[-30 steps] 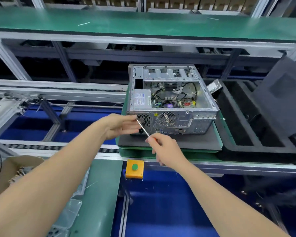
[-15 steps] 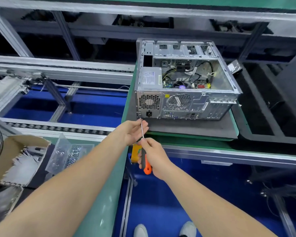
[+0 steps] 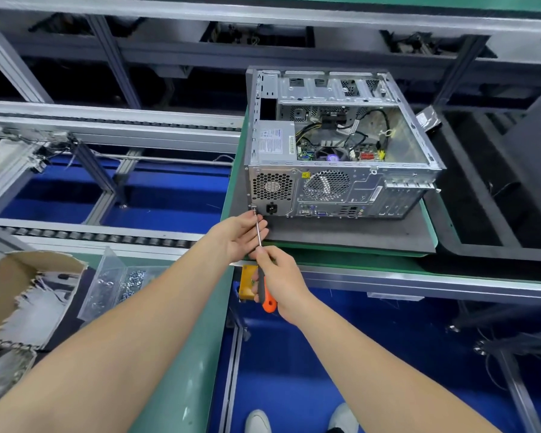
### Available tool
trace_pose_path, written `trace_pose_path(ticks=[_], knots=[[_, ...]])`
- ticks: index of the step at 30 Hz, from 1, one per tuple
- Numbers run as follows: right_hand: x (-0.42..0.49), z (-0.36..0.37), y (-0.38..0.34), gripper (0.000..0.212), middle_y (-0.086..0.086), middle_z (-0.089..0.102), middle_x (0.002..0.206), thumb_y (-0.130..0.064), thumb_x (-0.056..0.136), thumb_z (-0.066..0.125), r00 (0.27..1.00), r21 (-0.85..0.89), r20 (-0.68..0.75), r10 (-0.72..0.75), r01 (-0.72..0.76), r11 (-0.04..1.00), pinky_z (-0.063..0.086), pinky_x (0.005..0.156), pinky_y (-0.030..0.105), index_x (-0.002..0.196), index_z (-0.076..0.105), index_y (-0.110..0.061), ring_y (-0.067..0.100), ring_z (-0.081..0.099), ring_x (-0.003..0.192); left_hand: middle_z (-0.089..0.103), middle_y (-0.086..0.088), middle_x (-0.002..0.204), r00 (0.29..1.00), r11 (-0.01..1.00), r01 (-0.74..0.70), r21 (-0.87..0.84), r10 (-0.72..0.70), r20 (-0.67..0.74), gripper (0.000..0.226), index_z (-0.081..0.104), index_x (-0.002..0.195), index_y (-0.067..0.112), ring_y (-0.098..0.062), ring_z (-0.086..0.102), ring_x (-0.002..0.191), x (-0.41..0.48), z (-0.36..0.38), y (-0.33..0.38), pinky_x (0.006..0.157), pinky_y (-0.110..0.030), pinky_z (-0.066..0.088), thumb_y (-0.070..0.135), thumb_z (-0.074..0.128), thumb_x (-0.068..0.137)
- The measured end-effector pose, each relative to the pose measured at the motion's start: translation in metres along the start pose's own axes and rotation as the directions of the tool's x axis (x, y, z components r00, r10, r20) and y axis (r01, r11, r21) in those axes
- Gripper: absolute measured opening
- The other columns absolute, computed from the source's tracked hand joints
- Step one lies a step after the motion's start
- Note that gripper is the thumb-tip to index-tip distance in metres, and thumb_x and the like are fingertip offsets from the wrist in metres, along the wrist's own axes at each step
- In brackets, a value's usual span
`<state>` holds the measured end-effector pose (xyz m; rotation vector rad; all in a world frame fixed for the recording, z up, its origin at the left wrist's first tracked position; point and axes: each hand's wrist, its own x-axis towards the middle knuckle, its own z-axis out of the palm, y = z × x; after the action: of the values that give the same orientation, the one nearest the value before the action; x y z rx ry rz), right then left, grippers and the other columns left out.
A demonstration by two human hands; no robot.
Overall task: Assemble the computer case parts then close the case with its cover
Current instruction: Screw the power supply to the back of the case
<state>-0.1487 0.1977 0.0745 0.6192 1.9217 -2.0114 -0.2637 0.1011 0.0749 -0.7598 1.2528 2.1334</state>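
Computer case (image 3: 356, 195) lies open-sided on the grey foam mat (image 3: 341, 237), rear panel toward us. A second ago the screwdriver (image 3: 258, 232) hung in mid-air. Now its tip meets a screw (image 3: 254, 208) at the panel's lower left corner. Right hand (image 3: 281, 282) grips the handle, left hand (image 3: 241, 235) pinches the shaft — fastening looks under way, cover not yet on.

Factory assembly line, roller conveyor rails (image 3: 107, 235), green workbench (image 3: 181, 354), screw trays (image 3: 119, 282)
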Motion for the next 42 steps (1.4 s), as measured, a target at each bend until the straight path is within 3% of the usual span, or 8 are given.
trace_pose_path(ticks=[11,17,20,24,27,31,36,42], knots=[[0.006,0.019,0.005,0.029,0.007,0.064,0.076,-0.039,0.109,0.049,0.997,0.046,-0.070,-0.016,0.020,0.999,0.058,0.063,0.047,0.108,0.062,-0.013,0.023,0.060,0.057,0.074,-0.014,0.100,0.997,0.996,-0.077,0.046,0.077,0.010,0.028,0.063,0.125,0.000,-0.023,0.074,0.089,0.003,-0.006,0.001,0.071,-0.031,0.062,0.000,0.063,0.098],[0.007,0.015,0.005,0.051,0.010,0.067,0.077,-0.048,0.109,0.045,0.982,0.467,0.087,0.168,-0.189,0.864,0.044,0.050,0.031,0.121,0.059,-0.001,0.019,0.052,0.055,0.078,-0.011,0.102,0.992,0.960,-0.019,0.280,-0.017,0.126,0.021,0.066,0.117,0.001,-0.022,0.078,0.086,-0.002,-0.009,0.003,0.066,-0.033,0.062,0.014,0.055,0.105],[0.004,0.015,0.002,0.071,0.005,0.070,0.071,-0.059,0.105,0.044,0.972,0.380,0.107,0.208,-0.234,0.895,0.049,0.051,0.030,0.130,0.058,0.006,0.018,0.054,0.053,0.075,-0.015,0.097,0.998,0.965,-0.017,0.260,0.000,0.065,0.015,0.067,0.109,-0.002,-0.022,0.075,0.082,0.000,-0.003,0.003,0.065,-0.033,0.063,0.008,0.058,0.103],[-0.004,0.023,0.011,0.057,0.009,0.063,0.086,-0.053,0.090,0.077,0.974,0.256,-0.047,0.219,-0.201,0.946,0.056,0.054,0.032,0.118,0.056,-0.007,0.021,0.056,0.063,0.075,-0.013,0.083,0.998,0.972,-0.056,0.230,0.063,-0.024,0.016,0.069,0.097,-0.001,-0.017,0.075,0.067,0.002,0.000,-0.003,0.056,-0.027,0.061,0.007,0.079,0.088],[-0.001,0.022,0.016,0.032,0.009,0.059,0.078,-0.038,0.099,0.069,0.968,0.284,-0.131,0.215,-0.171,0.943,0.050,0.050,0.029,0.100,0.063,-0.007,0.026,0.052,0.067,0.078,-0.009,0.082,0.996,0.961,-0.090,0.260,0.093,0.000,0.027,0.070,0.106,0.000,-0.016,0.077,0.070,0.004,-0.004,-0.004,0.057,-0.026,0.060,0.015,0.081,0.088],[0.000,0.018,0.013,0.044,0.002,0.066,0.074,-0.044,0.107,0.052,0.968,0.321,-0.051,0.244,-0.216,0.922,0.038,0.050,0.027,0.100,0.075,-0.007,0.019,0.051,0.054,0.078,-0.013,0.106,0.987,0.934,-0.027,0.358,-0.031,0.156,0.024,0.066,0.122,-0.002,-0.026,0.077,0.094,0.003,-0.017,0.008,0.074,-0.034,0.064,0.011,0.058,0.103],[-0.004,0.021,0.012,0.053,0.008,0.063,0.081,-0.060,0.098,0.060,0.973,0.260,-0.096,0.211,-0.180,0.949,0.049,0.046,0.029,0.113,0.062,-0.009,0.019,0.058,0.053,0.077,-0.016,0.084,0.995,0.920,-0.095,0.379,0.095,0.021,0.029,0.071,0.110,-0.007,-0.022,0.077,0.071,0.003,-0.014,0.008,0.058,-0.027,0.061,0.004,0.080,0.085],[-0.002,0.016,0.009,0.032,0.005,0.064,0.079,-0.039,0.096,0.073,0.974,0.192,-0.180,0.139,-0.104,0.976,0.050,0.049,0.027,0.109,0.063,-0.012,0.015,0.057,0.061,0.076,-0.007,0.072,0.974,0.901,-0.191,0.390,0.224,-0.042,0.030,0.073,0.094,0.004,-0.014,0.071,0.059,0.004,-0.006,0.000,0.053,-0.022,0.056,0.016,0.092,0.074]])
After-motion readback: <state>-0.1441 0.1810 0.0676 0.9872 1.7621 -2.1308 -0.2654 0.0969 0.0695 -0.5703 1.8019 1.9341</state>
